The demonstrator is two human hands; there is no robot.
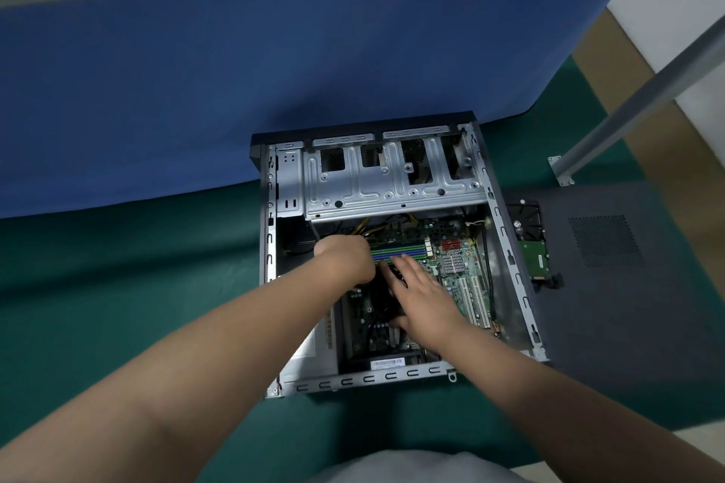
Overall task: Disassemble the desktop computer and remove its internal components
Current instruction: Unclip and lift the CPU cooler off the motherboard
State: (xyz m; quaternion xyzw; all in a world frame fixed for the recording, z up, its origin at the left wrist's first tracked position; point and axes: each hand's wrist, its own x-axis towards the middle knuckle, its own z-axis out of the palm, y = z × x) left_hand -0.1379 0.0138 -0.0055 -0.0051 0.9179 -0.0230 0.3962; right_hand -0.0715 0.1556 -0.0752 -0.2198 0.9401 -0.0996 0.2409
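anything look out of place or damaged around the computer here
Nothing looks damaged. The one loose part is a hard drive lying circuit-side up on the removed side panel, right of the open case, which fits a teardown.

green motherboard (pixel 457 278), silver drive cage (pixel 392 184), blue backdrop (pixel 274 63), teal mat (pixel 117 267)
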